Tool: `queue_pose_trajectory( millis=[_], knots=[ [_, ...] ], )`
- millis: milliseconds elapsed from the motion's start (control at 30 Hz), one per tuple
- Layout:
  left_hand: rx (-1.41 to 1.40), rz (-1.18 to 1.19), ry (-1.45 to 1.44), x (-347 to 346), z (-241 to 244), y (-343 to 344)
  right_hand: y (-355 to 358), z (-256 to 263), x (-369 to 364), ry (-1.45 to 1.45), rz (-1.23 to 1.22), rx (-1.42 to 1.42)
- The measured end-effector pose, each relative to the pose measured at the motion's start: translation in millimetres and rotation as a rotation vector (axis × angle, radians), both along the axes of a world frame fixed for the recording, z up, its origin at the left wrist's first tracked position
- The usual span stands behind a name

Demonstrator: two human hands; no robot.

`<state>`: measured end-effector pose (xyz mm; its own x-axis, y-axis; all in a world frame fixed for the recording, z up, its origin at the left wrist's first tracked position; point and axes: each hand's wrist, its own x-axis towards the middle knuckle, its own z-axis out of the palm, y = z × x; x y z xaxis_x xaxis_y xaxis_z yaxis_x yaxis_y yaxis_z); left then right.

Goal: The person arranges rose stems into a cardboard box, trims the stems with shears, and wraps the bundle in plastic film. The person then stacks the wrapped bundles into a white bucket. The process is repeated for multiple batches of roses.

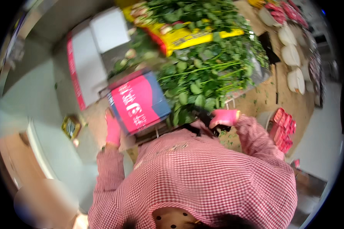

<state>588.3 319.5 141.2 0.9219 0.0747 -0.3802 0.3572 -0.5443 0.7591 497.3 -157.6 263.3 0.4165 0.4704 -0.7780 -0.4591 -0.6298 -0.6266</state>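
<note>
My left hand [113, 132], in a pink glove, is at the left edge of a pink and dark blue printed cardboard box [137, 103]. Its fingers point away from me along that edge; blur hides whether they grip it. To the right, my right hand [225, 118], also pink-gloved, is curled around a black object [205, 116] whose kind I cannot make out. Cut rose stems with green leaves [200, 77] lie between the box and the right side of the table, their pale pink blooms [130, 53] towards the left.
A yellow printed wrapper [189, 40] lies among the stems. White-topped boxes [87, 65] stand at the back left. White bowls [291, 55] line the right edge. Pink packets [281, 130] fill a container nearer me. Leaf scraps litter the brown table [263, 97]. A small yellow-edged box [71, 127] lies left.
</note>
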Motion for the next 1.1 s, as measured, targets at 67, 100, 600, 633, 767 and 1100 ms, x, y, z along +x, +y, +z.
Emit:
queue_pose_trajectory(
  millis=[67, 100, 600, 633, 767, 1100],
  knots=[
    [-0.416, -0.021, 0.011, 5.6, 17.5, -8.4, -22.4, -45.0, -26.4, 0.113, -0.044, 0.108],
    [-0.619, -0.039, 0.033, 8.1, 37.2, -12.6, -33.0, -81.6, -44.0, 0.125, -0.142, 0.164],
    [-1.231, 0.165, -0.045, -24.3, 116.3, -166.3, -251.5, -17.9, 6.5, -0.027, -0.511, -0.199],
    [-1.421, 0.255, 0.104, -23.2, 83.6, -190.1, -282.2, -6.2, -0.6, 0.008, -0.475, -0.302],
    [-0.944, 0.402, 0.035, -33.8, -96.5, -270.8, -368.8, 9.2, -4.5, 0.286, -0.208, -0.734],
    [0.402, -0.525, -0.877, 70.3, 74.1, -441.3, -328.5, 70.4, 109.5, -0.720, 0.500, -0.401]
  ],
)
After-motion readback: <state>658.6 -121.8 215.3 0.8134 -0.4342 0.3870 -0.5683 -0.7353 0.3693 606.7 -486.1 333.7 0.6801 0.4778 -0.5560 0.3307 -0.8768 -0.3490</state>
